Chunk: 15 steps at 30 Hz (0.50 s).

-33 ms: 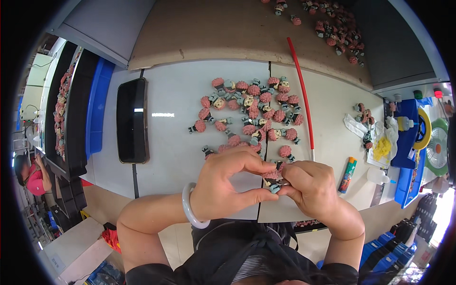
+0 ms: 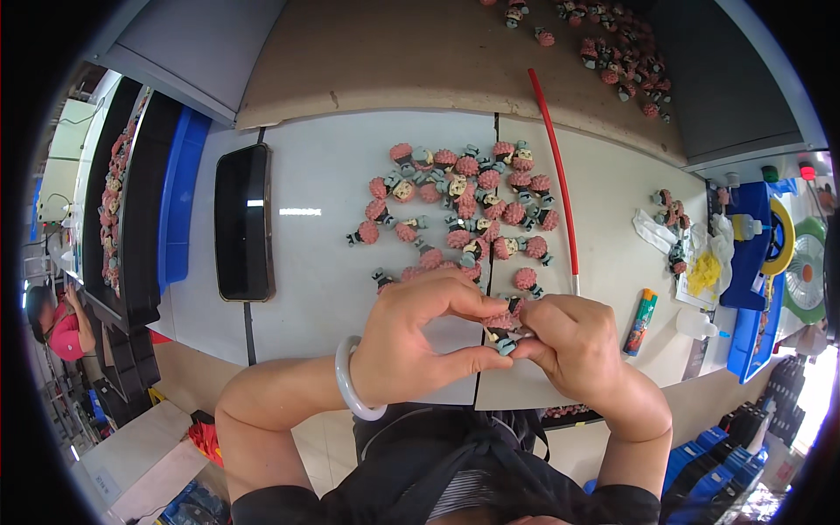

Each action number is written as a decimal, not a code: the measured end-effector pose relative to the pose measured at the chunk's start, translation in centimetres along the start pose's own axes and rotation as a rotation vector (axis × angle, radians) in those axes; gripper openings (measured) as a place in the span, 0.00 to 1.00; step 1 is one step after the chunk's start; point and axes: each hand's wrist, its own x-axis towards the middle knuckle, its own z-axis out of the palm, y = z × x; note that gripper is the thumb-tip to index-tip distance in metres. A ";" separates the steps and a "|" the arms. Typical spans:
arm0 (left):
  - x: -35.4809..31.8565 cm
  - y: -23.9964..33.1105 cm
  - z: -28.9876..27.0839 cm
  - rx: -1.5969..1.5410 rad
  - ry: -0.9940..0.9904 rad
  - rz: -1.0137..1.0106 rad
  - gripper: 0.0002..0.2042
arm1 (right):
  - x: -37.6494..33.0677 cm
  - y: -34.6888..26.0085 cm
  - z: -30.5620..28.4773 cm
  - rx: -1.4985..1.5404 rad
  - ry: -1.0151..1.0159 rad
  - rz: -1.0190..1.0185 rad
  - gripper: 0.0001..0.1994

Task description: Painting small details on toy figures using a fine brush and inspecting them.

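Observation:
My left hand and my right hand meet at the near edge of the white table. Together their fingertips pinch one small figurine with pink hair and a grey-blue body. Most of it is hidden by my fingers. A pale bangle sits on my left wrist. Just beyond my hands lies a loose pile of several like figurines, spread over the table's middle.
A thin red rod lies right of the pile. A black phone rests to the left, beside a blue tray. More figurines lie on the brown board behind. A colourful tube, yellow bits and blue bins crowd the right.

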 end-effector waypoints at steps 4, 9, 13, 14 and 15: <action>0.0 -0.1 0.4 -0.133 0.038 -0.049 0.20 | 0.2 0.1 -0.1 0.013 0.049 -0.028 0.17; 0.1 -0.2 0.4 -0.135 0.048 -0.010 0.19 | 0.0 0.3 0.1 0.004 0.056 -0.054 0.18; 0.0 -0.2 0.6 -0.151 0.044 -0.001 0.19 | -0.1 0.3 0.2 0.046 0.047 -0.013 0.18; -0.1 -0.1 0.6 -0.154 0.048 -0.012 0.19 | -0.1 0.2 0.2 0.047 0.047 -0.012 0.18; -0.1 -0.1 0.6 -0.160 0.051 -0.023 0.19 | -0.1 0.2 0.2 0.031 0.042 -0.014 0.18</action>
